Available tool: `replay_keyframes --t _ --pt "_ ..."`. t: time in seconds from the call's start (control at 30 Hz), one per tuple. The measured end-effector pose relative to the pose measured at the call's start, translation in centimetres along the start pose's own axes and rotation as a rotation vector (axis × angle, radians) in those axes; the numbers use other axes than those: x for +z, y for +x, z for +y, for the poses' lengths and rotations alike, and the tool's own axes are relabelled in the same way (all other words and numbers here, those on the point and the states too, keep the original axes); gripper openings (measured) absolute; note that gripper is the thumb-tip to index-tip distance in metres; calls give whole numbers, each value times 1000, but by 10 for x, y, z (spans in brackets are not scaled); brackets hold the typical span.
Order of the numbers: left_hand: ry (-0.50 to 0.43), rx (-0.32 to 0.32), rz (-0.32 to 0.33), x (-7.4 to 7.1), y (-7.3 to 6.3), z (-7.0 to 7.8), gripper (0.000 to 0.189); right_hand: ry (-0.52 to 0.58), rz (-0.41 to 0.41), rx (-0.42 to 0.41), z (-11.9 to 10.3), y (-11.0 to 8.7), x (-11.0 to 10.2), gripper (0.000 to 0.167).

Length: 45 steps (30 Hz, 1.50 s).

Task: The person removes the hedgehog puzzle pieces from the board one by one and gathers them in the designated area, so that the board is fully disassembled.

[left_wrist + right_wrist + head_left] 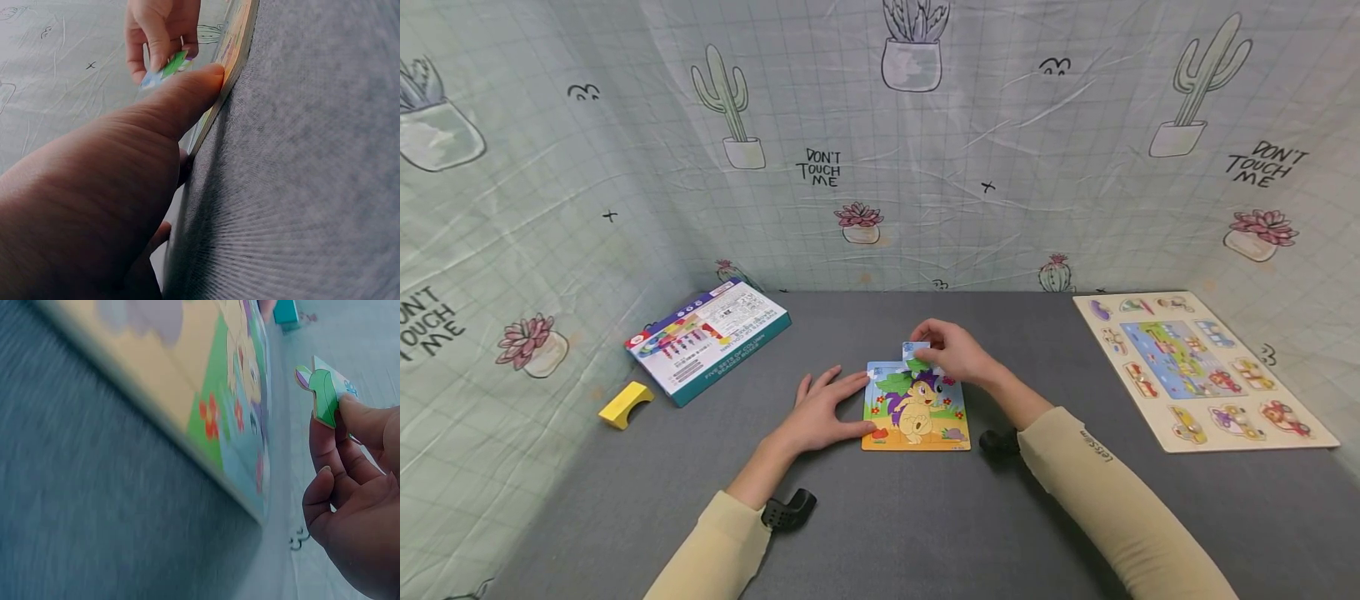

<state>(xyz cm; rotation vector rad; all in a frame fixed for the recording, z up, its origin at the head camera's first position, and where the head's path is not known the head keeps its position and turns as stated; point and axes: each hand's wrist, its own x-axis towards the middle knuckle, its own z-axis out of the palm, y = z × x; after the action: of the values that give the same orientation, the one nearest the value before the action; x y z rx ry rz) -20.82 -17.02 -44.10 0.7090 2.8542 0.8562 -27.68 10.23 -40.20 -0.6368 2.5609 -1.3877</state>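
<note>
A square picture puzzle [916, 417] with a purple-haired cartoon animal lies in the middle of the table. My right hand [957, 352] pinches a puzzle piece [325, 400] between thumb and fingers, raised over the puzzle's top edge. That piece has a green leaf, a bit of purple and some light blue. Along the puzzle's left side rests my left hand [822, 418], its fingers spread. In the left wrist view, the left thumb [181, 100] touches the puzzle's edge; the other left fingers are mostly hidden there.
At the left is a flat white-and-teal box [715, 337], with a yellow arch block [627, 404] near its front corner. A wooden board of picture pieces [1206, 375] lies at the right. A printed cloth [790, 225] hangs behind the grey table [880, 525].
</note>
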Motion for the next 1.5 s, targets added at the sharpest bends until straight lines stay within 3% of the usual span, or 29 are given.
replay_keyframes --t 0.6,1.5 --pt "-1 4 -2 0 -1 0 79 -46 82 60 29 -9 -37 19" --pt "-13 23 -27 -2 -2 -2 79 -152 45 112 55 -14 -66 20"
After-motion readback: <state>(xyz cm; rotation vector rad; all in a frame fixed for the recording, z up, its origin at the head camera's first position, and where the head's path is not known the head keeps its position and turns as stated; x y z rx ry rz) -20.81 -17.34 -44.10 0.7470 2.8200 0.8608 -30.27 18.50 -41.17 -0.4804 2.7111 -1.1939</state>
